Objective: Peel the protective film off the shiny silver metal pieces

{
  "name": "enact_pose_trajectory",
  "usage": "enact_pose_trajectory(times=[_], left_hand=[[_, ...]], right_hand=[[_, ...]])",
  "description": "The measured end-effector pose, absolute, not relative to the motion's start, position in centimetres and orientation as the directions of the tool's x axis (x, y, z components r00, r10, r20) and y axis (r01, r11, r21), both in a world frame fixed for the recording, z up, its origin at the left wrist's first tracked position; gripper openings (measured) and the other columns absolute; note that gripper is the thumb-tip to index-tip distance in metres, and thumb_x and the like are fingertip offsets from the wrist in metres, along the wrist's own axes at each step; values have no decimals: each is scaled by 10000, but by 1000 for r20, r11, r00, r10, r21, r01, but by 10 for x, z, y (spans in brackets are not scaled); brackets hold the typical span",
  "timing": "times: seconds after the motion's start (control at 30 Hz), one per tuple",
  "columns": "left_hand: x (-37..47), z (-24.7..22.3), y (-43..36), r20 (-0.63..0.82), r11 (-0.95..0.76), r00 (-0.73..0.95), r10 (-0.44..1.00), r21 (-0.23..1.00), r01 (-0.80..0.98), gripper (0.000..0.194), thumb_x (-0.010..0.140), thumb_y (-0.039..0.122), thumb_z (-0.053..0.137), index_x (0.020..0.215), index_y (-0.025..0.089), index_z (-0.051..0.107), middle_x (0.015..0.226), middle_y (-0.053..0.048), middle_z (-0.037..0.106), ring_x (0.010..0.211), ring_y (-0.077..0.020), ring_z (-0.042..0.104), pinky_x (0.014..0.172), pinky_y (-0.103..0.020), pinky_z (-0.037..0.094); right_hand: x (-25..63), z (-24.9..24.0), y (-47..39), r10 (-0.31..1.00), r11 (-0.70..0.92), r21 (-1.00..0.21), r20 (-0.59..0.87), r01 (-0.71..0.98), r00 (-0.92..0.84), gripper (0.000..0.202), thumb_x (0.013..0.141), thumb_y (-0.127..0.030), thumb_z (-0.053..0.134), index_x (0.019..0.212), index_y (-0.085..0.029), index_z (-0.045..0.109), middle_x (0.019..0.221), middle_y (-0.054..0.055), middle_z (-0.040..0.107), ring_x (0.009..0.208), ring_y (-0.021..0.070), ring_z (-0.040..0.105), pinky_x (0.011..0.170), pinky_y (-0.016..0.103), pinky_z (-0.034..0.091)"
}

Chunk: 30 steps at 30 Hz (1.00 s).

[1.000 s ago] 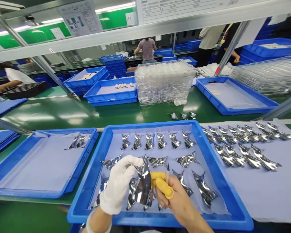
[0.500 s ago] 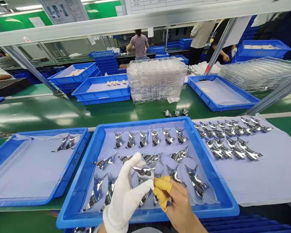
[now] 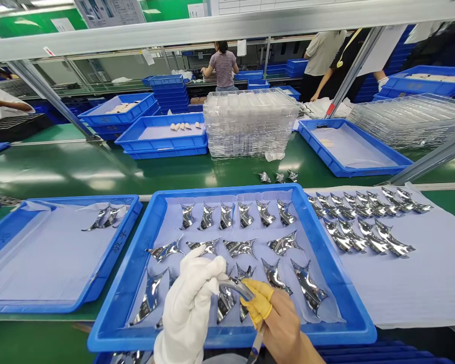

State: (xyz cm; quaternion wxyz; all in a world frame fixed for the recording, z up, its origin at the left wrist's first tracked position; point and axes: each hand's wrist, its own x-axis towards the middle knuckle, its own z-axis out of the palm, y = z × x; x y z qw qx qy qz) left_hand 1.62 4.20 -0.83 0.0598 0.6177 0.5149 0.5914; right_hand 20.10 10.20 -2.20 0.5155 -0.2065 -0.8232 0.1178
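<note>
My left hand, in a white glove, pinches one end of a curved, mirror-bright metal piece. My right hand has yellow finger covers on and its fingers bent at the other end of that piece. A slim tool with a narrow handle sticks out downward from the right hand; its kind is hard to make out. Both hands are over a blue tray lined with white sheet, where similar shiny pieces lie in rows. My left hand hides part of the front row.
Left of it stands another blue tray with a few shiny pieces. More pieces lie on white sheeting at the right. Behind are stacked clear plastic trays and a metal rail. Several people work nearby.
The metal piece has been tilted, so it now shows narrow and edge-on. My left fingers have closed further around it. The tool under my right hand has come into clearer view.
</note>
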Motion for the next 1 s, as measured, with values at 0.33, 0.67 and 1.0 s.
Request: enact_pose_trajectory(times=[0.33,0.67,1.0], left_hand=[[26,-13,31,251,-145,-488,836,959,245,409,1013,221,559,1393,338,654,1186,-29,780,1131,-186,697,1133,-340,474],[29,-10,37,435,-313,-425,794,892,328,391,939,164,656,1295,316,713,1138,-44,795,879,-193,742,1078,-481,529],[25,-9,37,384,-304,-400,832,919,250,267,972,181,606,1167,304,742,916,8,749,867,-162,686,1101,-415,491]], right_hand=[[202,-20,105,415,907,-342,824,245,-385,259,1033,-82,468,1086,-117,719,863,136,821,751,208,798,660,296,645],[200,-23,100,403,913,-333,824,236,-399,301,1041,-93,436,1050,-140,734,816,102,802,695,201,760,634,299,610],[210,-14,94,714,656,-748,568,105,-409,474,1102,-502,355,1341,-212,643,884,68,710,717,190,706,629,275,590]])
